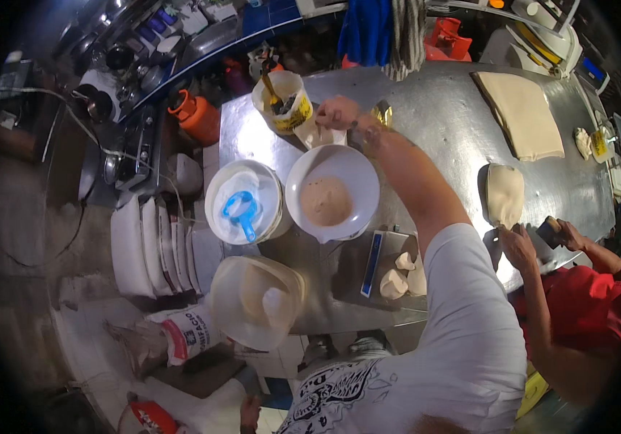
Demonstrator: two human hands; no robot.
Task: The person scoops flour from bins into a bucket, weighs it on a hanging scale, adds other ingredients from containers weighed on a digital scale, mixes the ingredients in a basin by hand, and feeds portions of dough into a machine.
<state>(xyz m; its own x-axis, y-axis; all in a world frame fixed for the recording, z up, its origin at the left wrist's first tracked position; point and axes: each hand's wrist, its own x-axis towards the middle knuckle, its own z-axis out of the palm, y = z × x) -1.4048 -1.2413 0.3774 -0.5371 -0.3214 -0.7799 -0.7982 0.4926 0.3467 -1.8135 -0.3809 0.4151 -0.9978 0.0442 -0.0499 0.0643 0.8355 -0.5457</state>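
My right hand point(339, 114) reaches across the steel table, fingers closed at the top of a pale translucent bag or container point(314, 134), which I cannot make out clearly. It is beside a yellow-labelled tub point(281, 119) with a yellow-handled utensil. A white bowl point(328, 195) holds beige liquid below it. To its left, a white bucket point(220, 181) contains white powder and a blue scoop point(242, 213). My left hand point(250, 411) hangs low at the bottom edge, its fingers too unclear to read.
A co-worker in red point(578, 304) handles dough point(504, 192) at the right, near a folded dough sheet point(520, 112). A scale point(372, 260) with dough pieces, an empty plastic container point(224, 296), orange gas cylinder point(198, 119) and stacked sacks point(148, 246) surround me.
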